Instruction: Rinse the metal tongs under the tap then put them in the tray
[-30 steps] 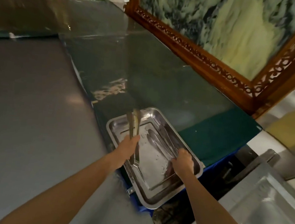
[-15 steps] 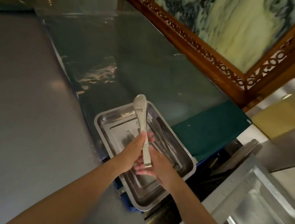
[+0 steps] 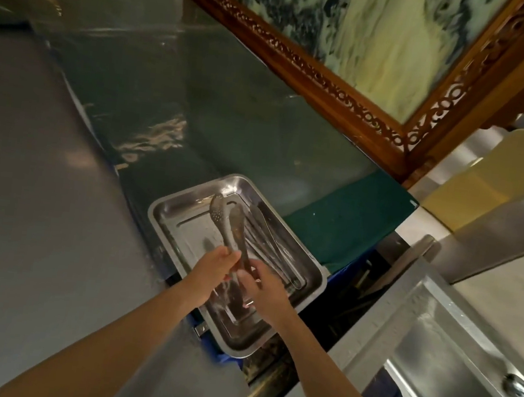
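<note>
A pair of metal tongs (image 3: pixel 227 223) with perforated spoon-shaped ends is held over the steel tray (image 3: pixel 167 212), its two arms spread apart. My left hand (image 3: pixel 215 266) grips the tongs near the hinge end. My right hand (image 3: pixel 259 284) holds the same end from the right side. More tongs (image 3: pixel 275 252) lie flat along the tray's right half. The tray sits on a blue crate at the near end of a dark green counter.
A steel sink (image 3: pixel 451 357) with a tap fitting (image 3: pixel 521 389) lies at the lower right. A grey steel surface (image 3: pixel 25 204) fills the left. A carved wooden frame (image 3: pixel 317 71) runs behind the green counter (image 3: pixel 349 221).
The tongs have tipped lower toward the tray and their arms now stand apart. Both hands stayed on the handle end; a second ago my right hand was at the tray's tongs.
</note>
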`<act>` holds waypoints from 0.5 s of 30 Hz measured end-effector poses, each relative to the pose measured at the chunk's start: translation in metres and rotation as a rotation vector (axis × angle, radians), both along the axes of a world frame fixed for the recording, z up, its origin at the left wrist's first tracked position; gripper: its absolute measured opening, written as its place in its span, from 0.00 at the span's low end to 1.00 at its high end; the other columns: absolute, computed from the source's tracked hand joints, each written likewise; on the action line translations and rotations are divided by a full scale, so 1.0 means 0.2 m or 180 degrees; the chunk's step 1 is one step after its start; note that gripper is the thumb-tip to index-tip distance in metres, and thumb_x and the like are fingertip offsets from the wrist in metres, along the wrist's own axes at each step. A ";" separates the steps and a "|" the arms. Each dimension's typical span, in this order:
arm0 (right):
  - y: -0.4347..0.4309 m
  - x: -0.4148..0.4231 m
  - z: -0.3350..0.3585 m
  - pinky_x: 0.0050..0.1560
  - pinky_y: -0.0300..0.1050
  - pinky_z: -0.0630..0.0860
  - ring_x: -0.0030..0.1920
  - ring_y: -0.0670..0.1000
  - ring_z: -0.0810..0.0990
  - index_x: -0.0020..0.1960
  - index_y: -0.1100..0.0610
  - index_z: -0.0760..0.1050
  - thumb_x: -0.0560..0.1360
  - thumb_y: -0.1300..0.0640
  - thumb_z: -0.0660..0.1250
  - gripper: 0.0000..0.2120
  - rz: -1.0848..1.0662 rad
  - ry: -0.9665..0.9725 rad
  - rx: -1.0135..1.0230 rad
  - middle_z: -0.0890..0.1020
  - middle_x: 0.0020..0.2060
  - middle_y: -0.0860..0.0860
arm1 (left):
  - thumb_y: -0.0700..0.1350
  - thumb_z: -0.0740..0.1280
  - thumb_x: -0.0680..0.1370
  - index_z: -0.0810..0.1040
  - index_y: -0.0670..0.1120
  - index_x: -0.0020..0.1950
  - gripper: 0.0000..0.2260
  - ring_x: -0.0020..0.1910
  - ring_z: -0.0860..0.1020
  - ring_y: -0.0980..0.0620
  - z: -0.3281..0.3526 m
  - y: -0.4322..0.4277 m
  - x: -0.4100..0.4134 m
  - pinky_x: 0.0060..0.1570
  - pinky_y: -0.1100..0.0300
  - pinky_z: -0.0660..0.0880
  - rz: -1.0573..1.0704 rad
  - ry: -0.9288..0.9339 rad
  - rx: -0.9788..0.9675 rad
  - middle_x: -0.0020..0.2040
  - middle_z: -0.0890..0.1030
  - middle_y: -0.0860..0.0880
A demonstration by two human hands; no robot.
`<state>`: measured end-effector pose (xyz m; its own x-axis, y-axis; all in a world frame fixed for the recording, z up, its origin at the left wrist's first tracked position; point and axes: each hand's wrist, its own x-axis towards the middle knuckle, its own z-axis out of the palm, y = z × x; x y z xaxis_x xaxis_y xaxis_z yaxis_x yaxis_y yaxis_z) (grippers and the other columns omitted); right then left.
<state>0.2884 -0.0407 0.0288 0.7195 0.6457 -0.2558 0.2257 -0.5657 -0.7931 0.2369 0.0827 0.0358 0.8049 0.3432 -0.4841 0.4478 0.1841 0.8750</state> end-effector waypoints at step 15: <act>-0.06 -0.08 -0.15 0.53 0.51 0.71 0.54 0.60 0.76 0.58 0.61 0.65 0.77 0.47 0.57 0.18 0.0792 -0.1630 -0.1640 0.78 0.54 0.60 | 0.35 0.58 0.80 0.72 0.40 0.46 0.05 0.34 0.75 0.49 0.12 -0.07 -0.25 0.38 0.57 0.76 0.0707 0.0142 0.0155 0.39 0.75 0.43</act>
